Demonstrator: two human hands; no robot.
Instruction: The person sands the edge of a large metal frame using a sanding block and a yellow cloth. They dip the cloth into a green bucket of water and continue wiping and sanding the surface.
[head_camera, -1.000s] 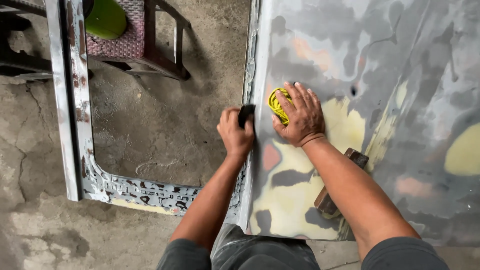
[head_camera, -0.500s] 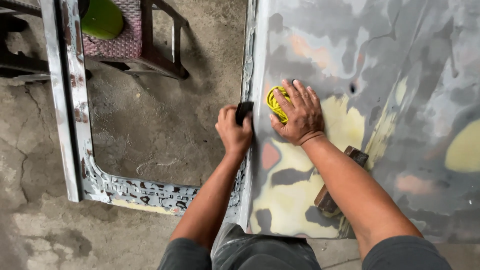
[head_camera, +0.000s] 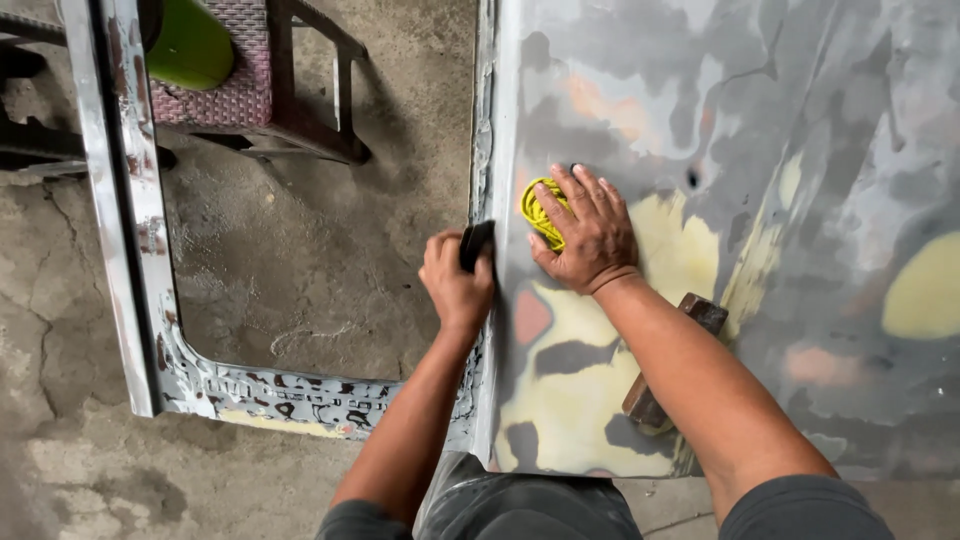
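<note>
Head view looks straight down on a stripped car door (head_camera: 760, 250) lying flat, its skin a patchwork of bare grey metal, yellowish filler and a few reddish primer spots. Your right hand (head_camera: 590, 235) lies flat on the panel just right of centre frame, fingers spread, palm pressing a crumpled yellow cloth (head_camera: 540, 208) against the metal; only the cloth's left part peeks out past your thumb. Your left hand (head_camera: 457, 282) is curled tight around a small black sanding block (head_camera: 476, 244) at the door's raised edge, beside the window frame (head_camera: 150, 290) that runs down the left of the frame and turns along the bottom. So both grips are closed on something: the left wrapped around the block, the right pinning the cloth down.

You appear to be working the edge strip, sanding with the left and wiping or steadying with the right. A sensible next stroke would keep the block flat along the edge so it does not dig into the filler, with the cloth following behind it.

A wooden block (head_camera: 672, 360) sits on the panel under your right forearm, partly hidden. At the upper left, a woven stool (head_camera: 255, 85) with a green object (head_camera: 190, 40) on it stands on the cracked concrete floor (head_camera: 330, 260).
</note>
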